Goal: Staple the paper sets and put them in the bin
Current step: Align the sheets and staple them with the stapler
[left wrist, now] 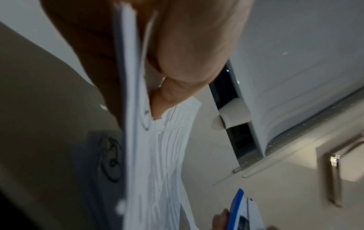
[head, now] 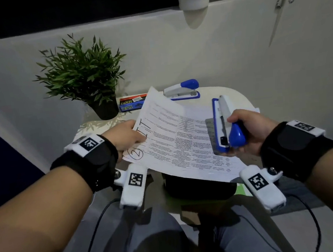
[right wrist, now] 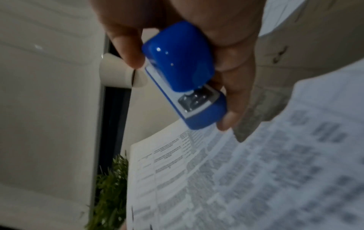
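A set of printed pages (head: 181, 142) hangs above the small white table (head: 232, 97), marked by pen with a circled 2. My left hand (head: 130, 137) pinches its left edge, thumb on top; the left wrist view shows the paper set (left wrist: 157, 155) edge-on under the thumb (left wrist: 189, 51). My right hand (head: 249, 130) grips a blue and white stapler (head: 224, 124) over the pages' right side, standing on end. In the right wrist view the stapler (right wrist: 183, 74) is held between thumb and fingers above the paper set (right wrist: 236, 179). A black bin (head: 200, 187) sits below the pages, mostly hidden.
A second blue and white stapler (head: 182, 90) lies at the table's back edge. Boxes of staples (head: 132, 104) and a potted green plant (head: 83, 77) stand at the back left. The white wall rises behind. My knees and cables are below.
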